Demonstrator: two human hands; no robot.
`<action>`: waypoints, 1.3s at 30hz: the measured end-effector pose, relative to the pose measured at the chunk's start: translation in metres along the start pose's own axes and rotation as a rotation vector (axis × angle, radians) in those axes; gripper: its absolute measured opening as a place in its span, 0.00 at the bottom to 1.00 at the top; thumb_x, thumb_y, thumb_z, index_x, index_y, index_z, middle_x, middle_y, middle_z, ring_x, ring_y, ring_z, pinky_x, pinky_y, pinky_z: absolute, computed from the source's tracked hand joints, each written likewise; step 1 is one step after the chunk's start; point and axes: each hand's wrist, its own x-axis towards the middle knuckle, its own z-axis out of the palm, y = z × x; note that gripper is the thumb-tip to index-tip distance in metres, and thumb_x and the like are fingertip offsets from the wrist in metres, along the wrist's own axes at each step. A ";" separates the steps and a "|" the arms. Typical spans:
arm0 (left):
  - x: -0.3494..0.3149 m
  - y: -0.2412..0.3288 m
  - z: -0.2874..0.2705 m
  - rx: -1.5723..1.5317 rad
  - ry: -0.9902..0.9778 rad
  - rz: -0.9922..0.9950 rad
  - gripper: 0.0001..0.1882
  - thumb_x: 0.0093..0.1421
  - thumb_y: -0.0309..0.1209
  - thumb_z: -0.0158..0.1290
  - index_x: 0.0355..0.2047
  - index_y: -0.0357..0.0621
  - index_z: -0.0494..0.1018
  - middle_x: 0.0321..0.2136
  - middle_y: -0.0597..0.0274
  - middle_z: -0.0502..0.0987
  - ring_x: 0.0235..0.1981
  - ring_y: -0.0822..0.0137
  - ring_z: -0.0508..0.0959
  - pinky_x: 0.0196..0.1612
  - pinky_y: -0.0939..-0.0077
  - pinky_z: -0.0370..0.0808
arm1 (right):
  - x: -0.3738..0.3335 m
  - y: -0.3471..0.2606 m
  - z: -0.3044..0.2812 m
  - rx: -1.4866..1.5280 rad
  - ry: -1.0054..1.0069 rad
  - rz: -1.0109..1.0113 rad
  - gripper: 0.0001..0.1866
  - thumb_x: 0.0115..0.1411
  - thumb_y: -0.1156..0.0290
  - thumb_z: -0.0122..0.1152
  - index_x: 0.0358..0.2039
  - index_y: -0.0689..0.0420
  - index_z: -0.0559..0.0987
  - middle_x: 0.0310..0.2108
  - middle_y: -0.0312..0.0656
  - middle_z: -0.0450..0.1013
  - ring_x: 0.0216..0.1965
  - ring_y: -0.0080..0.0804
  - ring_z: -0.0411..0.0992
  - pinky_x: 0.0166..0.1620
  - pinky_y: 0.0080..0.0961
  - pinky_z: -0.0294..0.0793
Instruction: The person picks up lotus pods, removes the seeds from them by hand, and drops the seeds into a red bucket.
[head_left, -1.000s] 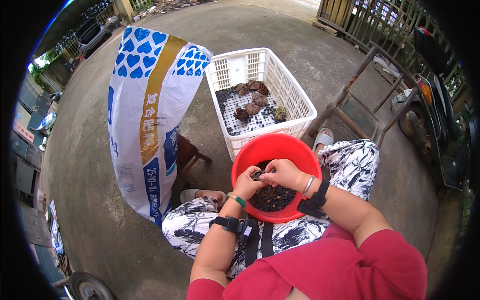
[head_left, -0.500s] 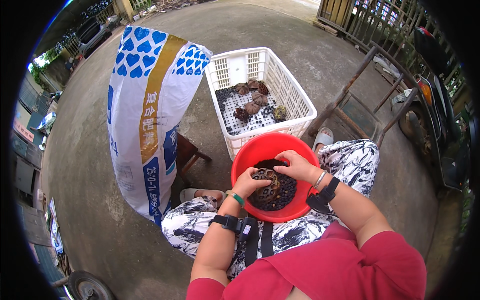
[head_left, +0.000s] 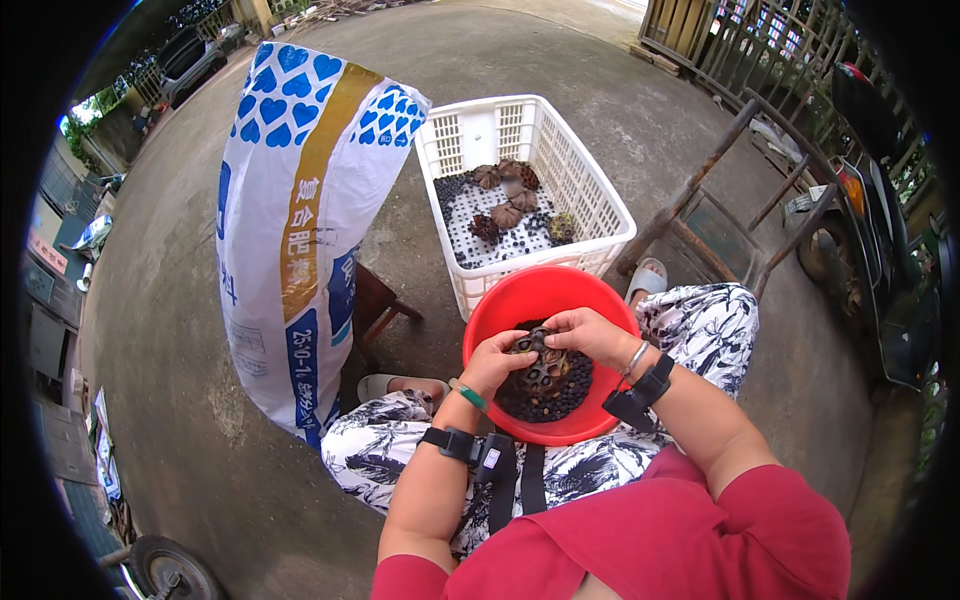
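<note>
A brown dried lotus seed pod (head_left: 541, 374), its holes facing up, is held over the red basin (head_left: 500, 297) between my knees. My left hand (head_left: 488, 366) grips the pod's left side, thumb on its face. At the pod's far right edge, my right hand (head_left: 588, 336) has its thumb and curled fingers against it; the fingertips are partly hidden. Dark loose lotus seeds (head_left: 553, 408) cover the basin's bottom under the pod.
Just beyond the basin stands a white plastic crate (head_left: 590, 180) with several brown pods (head_left: 507, 214) and scattered dark seeds. A tall white woven sack (head_left: 260, 250) leans against a wooden stool (head_left: 375, 313) on the left. A rusty-framed chair (head_left: 710, 235) and a scooter (head_left: 880, 250) are at right.
My right hand has moved left and closed onto the pod, where it was farther off its edge before. The pod is tilted and slightly raised, with my left hand still holding it.
</note>
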 end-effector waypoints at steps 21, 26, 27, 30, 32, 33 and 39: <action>0.005 -0.015 -0.009 0.010 0.058 -0.098 0.12 0.48 0.22 0.55 0.35 0.40 0.72 0.30 0.66 0.75 0.31 0.76 0.73 0.38 0.84 0.69 | 0.000 -0.003 0.012 -0.709 0.127 -0.103 0.14 0.49 0.63 0.58 0.26 0.63 0.77 0.18 0.42 0.73 0.21 0.28 0.73 0.27 0.22 0.72; 0.008 -0.023 -0.006 0.068 0.106 -0.049 0.12 0.48 0.23 0.56 0.35 0.40 0.73 0.31 0.67 0.75 0.32 0.77 0.73 0.37 0.84 0.69 | 0.002 0.009 0.000 0.015 0.090 0.227 0.11 0.54 0.68 0.56 0.30 0.64 0.74 0.26 0.40 0.73 0.25 0.25 0.73 0.28 0.18 0.74; 0.010 -0.025 -0.008 0.188 0.077 -0.002 0.12 0.48 0.23 0.57 0.35 0.39 0.72 0.31 0.68 0.75 0.32 0.77 0.73 0.37 0.84 0.69 | 0.002 0.006 0.002 0.015 0.089 0.228 0.11 0.54 0.68 0.56 0.30 0.64 0.74 0.26 0.40 0.73 0.25 0.25 0.73 0.28 0.18 0.74; 0.010 -0.027 -0.008 0.305 0.050 0.049 0.13 0.48 0.23 0.57 0.35 0.38 0.72 0.30 0.68 0.75 0.32 0.77 0.73 0.37 0.84 0.68 | 0.002 0.002 0.007 -0.170 0.092 0.287 0.11 0.54 0.67 0.56 0.30 0.64 0.74 0.27 0.40 0.72 0.27 0.24 0.73 0.28 0.17 0.74; 0.010 -0.026 -0.009 0.302 0.052 0.054 0.13 0.48 0.23 0.57 0.36 0.38 0.72 0.30 0.67 0.75 0.32 0.77 0.73 0.38 0.85 0.68 | 0.002 0.003 0.006 -0.118 0.052 0.241 0.11 0.55 0.67 0.56 0.30 0.64 0.74 0.29 0.41 0.72 0.27 0.24 0.73 0.29 0.16 0.74; 0.010 -0.025 -0.012 0.240 0.047 0.031 0.14 0.47 0.23 0.57 0.36 0.38 0.72 0.31 0.67 0.75 0.32 0.76 0.73 0.38 0.84 0.68 | 0.001 0.003 0.005 -0.119 0.051 0.241 0.11 0.55 0.67 0.56 0.30 0.64 0.74 0.29 0.41 0.72 0.27 0.24 0.73 0.29 0.16 0.74; 0.006 -0.019 -0.010 0.111 0.151 0.013 0.17 0.44 0.23 0.59 0.36 0.41 0.69 0.31 0.65 0.73 0.34 0.74 0.72 0.38 0.82 0.68 | -0.003 0.006 0.001 0.192 0.039 0.208 0.11 0.54 0.70 0.55 0.31 0.66 0.74 0.27 0.41 0.72 0.28 0.24 0.72 0.32 0.16 0.73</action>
